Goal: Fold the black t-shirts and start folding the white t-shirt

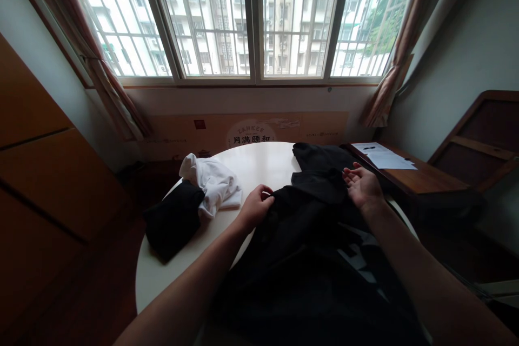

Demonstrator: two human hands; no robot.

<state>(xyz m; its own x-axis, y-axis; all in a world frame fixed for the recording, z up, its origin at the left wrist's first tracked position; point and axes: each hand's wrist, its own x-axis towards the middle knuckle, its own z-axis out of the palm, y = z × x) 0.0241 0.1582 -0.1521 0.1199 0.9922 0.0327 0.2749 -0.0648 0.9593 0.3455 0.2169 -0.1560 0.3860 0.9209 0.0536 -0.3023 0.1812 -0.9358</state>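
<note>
A large black garment (308, 248) with a pale grey print covers the near right part of the white round table (231, 248). My left hand (258, 206) pinches its left edge between thumb and fingers. Over its right side is my right hand (363, 188), palm turned up, with loosely bent fingers apart and no cloth visibly gripped. Beyond both hands, more black cloth (320, 157) lies in folds at the table's far right; whether it belongs to the same garment I cannot tell.
On the table's left lie a folded black cloth (174, 221) and a crumpled white garment (213, 184). A wooden desk (425, 175) with white papers (383, 157) stands to the right. Behind the table are a printed cardboard panel (324, 127) and a barred window.
</note>
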